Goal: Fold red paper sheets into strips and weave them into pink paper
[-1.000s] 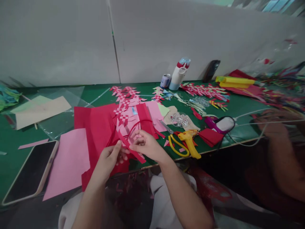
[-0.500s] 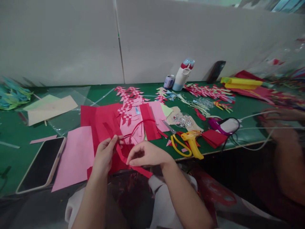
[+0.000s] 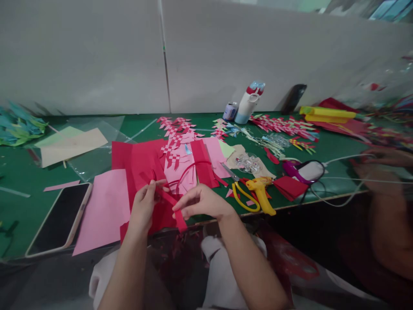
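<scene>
Between my hands stretches a red paper strip [image 3: 181, 223]. My left hand [image 3: 145, 206] pinches one end between thumb and fingers, over a sheet of red paper [image 3: 125, 157]. Its other end hangs bent below the fingertips of my right hand [image 3: 204, 201], which are closed on it. Just beyond lie pink paper [image 3: 179, 174], a folded red piece [image 3: 204, 165] and woven pink-and-red paper pieces [image 3: 176, 140]. Right of my right hand are yellow-handled scissors [image 3: 244, 200] and a yellow glue gun [image 3: 263, 196].
A phone [image 3: 60, 219] and a pink sheet [image 3: 103, 211] lie at the left. Along the wall stand a can [image 3: 230, 111] and a white bottle [image 3: 248, 103]. White cables [image 3: 351, 178] cross the right side, near another person's blurred arm [image 3: 390, 219].
My right hand has turned slightly, and the strip's free end now hangs steeply down instead of slanting out to the right. My left hand stays pinched on the strip.
</scene>
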The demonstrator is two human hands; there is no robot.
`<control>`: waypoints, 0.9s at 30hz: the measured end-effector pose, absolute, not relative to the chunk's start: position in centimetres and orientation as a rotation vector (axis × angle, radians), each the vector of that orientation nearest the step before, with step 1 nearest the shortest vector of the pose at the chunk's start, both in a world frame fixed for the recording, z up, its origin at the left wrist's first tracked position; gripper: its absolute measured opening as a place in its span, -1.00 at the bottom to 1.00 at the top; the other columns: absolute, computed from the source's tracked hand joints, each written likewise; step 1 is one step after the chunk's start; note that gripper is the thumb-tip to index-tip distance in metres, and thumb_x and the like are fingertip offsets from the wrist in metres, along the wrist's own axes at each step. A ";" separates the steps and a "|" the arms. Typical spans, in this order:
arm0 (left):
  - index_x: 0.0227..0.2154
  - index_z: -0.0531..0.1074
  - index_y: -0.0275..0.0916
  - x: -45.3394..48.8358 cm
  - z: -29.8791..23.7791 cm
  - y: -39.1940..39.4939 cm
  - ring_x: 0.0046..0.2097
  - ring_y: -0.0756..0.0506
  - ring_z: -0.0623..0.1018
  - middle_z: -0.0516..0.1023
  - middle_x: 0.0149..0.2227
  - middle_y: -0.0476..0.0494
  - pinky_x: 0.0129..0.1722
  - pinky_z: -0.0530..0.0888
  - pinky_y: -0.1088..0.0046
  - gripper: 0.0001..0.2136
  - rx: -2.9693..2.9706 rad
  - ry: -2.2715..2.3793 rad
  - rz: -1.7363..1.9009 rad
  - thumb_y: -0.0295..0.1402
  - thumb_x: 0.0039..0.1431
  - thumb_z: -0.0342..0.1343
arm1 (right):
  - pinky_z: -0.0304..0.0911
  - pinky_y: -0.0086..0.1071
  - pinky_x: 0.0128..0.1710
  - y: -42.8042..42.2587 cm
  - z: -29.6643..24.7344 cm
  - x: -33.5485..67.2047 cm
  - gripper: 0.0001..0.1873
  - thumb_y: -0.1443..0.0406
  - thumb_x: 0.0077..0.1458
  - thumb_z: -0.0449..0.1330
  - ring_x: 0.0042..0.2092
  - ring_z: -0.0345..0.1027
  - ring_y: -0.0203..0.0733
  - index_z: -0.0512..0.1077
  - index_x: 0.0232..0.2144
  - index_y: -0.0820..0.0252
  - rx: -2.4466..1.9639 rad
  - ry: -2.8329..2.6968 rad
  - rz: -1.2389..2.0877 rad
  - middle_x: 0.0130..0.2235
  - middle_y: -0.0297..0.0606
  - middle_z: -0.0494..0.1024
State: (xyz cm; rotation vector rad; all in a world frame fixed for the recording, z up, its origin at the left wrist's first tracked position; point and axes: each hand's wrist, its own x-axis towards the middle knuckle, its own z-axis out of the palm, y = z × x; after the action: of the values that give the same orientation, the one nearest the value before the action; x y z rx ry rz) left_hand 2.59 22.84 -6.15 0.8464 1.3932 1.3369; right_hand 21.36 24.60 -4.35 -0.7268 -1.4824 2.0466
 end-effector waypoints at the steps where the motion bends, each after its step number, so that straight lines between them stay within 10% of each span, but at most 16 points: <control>1: -0.22 0.54 -0.33 2.7 -6.1 22.8 -0.42 -0.05 0.50 0.60 -0.39 -0.15 -0.41 0.42 0.47 -0.51 0.860 1.376 1.332 0.03 0.03 0.14 | 0.30 -0.53 -0.48 24.7 -4.4 21.0 -0.65 0.15 -0.22 0.42 -0.47 0.44 -0.35 0.57 -0.39 0.30 -0.783 -1.427 2.023 -0.44 -0.23 0.60; 9: -0.29 0.54 -0.31 3.4 -6.8 22.6 -0.19 -0.17 0.56 0.62 -0.27 -0.19 -0.11 0.44 0.32 -0.63 0.933 1.327 1.264 -0.08 0.03 0.15 | -0.14 -0.57 -0.74 24.9 -4.7 18.9 -0.68 0.12 -0.15 0.36 -0.71 0.00 -0.53 0.50 -0.48 0.30 -1.077 -1.226 1.717 -0.68 -0.49 0.33; 27: -0.07 0.51 -0.29 3.0 -6.4 22.0 0.00 -0.21 0.48 0.59 -0.09 -0.21 0.06 0.32 0.27 -0.56 1.101 1.331 1.033 -0.09 0.17 -0.03 | 0.07 -0.50 -0.58 24.8 -5.2 17.7 -0.71 0.14 -0.13 0.33 -0.62 0.16 -0.42 0.50 -0.59 0.29 -1.112 -1.423 1.561 -0.68 -0.39 0.37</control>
State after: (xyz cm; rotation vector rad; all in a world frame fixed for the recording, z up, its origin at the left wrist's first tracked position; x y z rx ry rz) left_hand 3.05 21.99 -6.42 1.1009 1.3315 1.0328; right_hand 17.75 24.76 -5.17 -1.1121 -1.4233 1.5612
